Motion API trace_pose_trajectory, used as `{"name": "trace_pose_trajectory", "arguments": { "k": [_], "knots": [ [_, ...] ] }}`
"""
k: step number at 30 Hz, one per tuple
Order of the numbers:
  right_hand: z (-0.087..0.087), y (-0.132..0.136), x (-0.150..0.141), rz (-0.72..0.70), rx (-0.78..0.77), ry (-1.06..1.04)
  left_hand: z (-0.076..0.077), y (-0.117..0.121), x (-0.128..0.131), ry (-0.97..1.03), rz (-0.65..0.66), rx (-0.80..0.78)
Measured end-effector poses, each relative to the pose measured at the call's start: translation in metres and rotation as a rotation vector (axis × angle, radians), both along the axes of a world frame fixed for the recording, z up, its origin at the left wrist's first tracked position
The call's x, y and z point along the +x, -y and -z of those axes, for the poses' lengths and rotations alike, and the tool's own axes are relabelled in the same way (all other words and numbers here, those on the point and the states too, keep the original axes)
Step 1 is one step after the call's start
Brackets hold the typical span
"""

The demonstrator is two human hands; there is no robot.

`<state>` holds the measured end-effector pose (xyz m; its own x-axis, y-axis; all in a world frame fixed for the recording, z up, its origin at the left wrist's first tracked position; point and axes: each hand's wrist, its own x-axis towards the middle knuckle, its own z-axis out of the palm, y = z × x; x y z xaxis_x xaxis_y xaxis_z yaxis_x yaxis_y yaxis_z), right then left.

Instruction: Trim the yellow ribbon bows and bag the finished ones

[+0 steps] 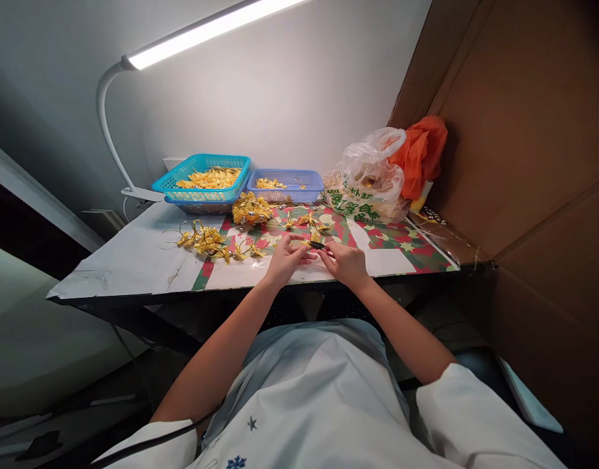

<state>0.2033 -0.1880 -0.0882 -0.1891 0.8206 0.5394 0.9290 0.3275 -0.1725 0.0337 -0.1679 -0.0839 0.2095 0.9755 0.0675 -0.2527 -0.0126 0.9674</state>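
Note:
My left hand (286, 258) and my right hand (347, 262) meet over the near edge of the table (133, 257), on a red and green patterned sheet (402, 244). My left hand's fingers are curled in a pinch on a small gold piece I cannot make out. Closed around a thin dark tool (318, 245), my right hand points it toward the left fingers. Finished gold ribbon bows on wire rings (209, 241) lie just left of my hands. More gold bows (251, 210) are heaped behind them.
A turquoise basket (202, 177) and a blue basket (286, 185) hold yellow pieces at the back. A clear plastic bag with green print (365, 185) and an orange bag (421, 153) sit at the back right. A cardboard wall (524, 163) closes the right side. A white lamp (109, 130) arches over the left.

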Motion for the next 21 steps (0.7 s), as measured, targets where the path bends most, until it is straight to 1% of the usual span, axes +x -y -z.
{"name": "trace_pose_trajectory", "arguments": {
  "k": [4, 7, 16, 21],
  "knots": [
    [0.0003, -0.0005, -0.0011, -0.004, 0.027, 0.041, 0.002, -0.0014, 0.0001, -0.013, 0.009, 0.02],
    [0.0003, -0.0004, -0.0019, 0.007, 0.017, 0.061, 0.0027, -0.0024, 0.0003, -0.015, 0.009, 0.012],
    [0.0013, -0.0018, -0.0026, 0.018, -0.03, 0.034, 0.0031, -0.0036, 0.0013, -0.029, 0.005, -0.009],
    [0.0007, -0.0019, -0.0022, 0.017, -0.027, 0.038, 0.0031, -0.0034, 0.0012, -0.021, 0.002, -0.007]
  ]
}}
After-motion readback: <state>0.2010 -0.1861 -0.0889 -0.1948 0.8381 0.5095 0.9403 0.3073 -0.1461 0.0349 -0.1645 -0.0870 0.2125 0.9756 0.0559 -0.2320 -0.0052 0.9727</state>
